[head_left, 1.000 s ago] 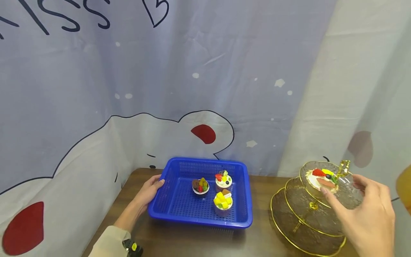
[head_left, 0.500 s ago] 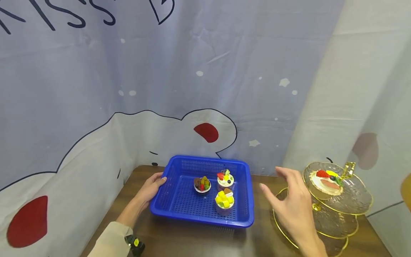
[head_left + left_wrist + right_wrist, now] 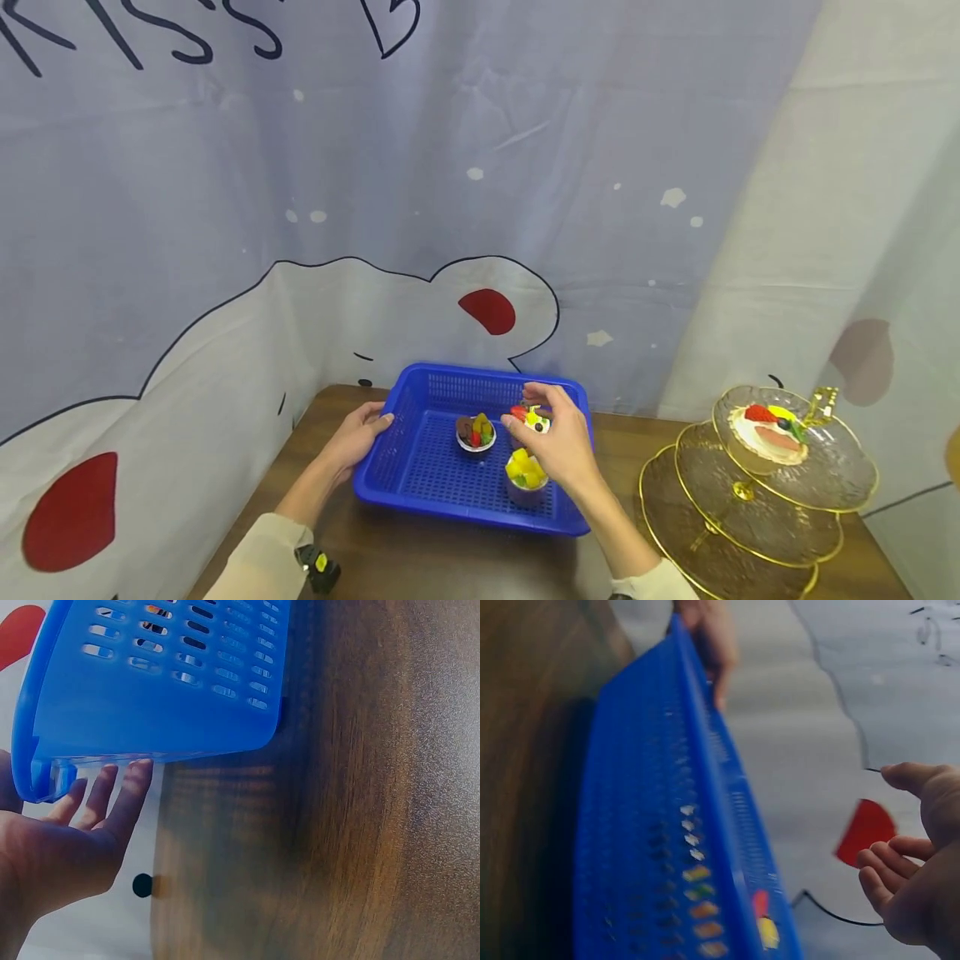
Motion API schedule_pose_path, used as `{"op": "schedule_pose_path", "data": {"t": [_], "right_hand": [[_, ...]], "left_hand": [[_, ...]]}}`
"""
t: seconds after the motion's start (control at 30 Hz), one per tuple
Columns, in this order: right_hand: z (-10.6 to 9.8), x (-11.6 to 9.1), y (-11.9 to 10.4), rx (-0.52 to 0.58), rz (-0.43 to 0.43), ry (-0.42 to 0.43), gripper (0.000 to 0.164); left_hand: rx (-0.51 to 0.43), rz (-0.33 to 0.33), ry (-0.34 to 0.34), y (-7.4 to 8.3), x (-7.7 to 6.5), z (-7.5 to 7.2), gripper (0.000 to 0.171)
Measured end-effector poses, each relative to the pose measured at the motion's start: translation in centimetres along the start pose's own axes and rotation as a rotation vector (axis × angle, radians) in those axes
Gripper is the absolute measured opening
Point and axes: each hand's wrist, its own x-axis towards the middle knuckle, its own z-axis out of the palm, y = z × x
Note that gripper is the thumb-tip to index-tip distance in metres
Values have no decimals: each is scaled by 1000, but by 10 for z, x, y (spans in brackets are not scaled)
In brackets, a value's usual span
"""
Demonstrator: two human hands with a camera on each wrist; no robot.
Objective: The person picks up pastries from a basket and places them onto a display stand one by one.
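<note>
My left hand (image 3: 356, 442) grips the left rim of a blue plastic basket (image 3: 465, 518), thumb over the edge and fingers against the outer wall, as the left wrist view also shows. Inside lie a toy fruit cup with brown and green pieces (image 3: 476, 435), a cupcake topped with yellow cubes (image 3: 527, 478), and a cream cupcake with strawberry (image 3: 538, 423). Over this last one hovers my right hand (image 3: 561, 437), thumb and fingers spread apart, partly covering it in the head view. In the right wrist view, nothing sits between the fingers of the right hand (image 3: 907, 862).
A three-tier glass stand with gold rims (image 3: 697, 542) stands at the right of the wooden table (image 3: 480, 575). Its top tier bears a fruit tart (image 3: 768, 442) beside a gold handle (image 3: 821, 407). A printed curtain (image 3: 420, 192) hangs close behind the basket.
My right hand has let go of the fruit tart on the top tier and moved left to above the basket. My left hand has kept its grip on the rim.
</note>
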Motion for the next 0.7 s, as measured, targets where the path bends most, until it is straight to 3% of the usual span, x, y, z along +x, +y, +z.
{"op": "schedule_pose_path", "data": {"t": [0.33,0.53,0.7], "right_hand": [[59,17,18,112,16,-116,64],[81,26,31,116,43,-132,64],[93,34,41,81,-14,-142,67]], "left_hand": [[-18,17,-12,0,-3,1,44],[-34,23,-32,0,-3,2,42],[-46,17,-7,3,-2,3,41]]}}
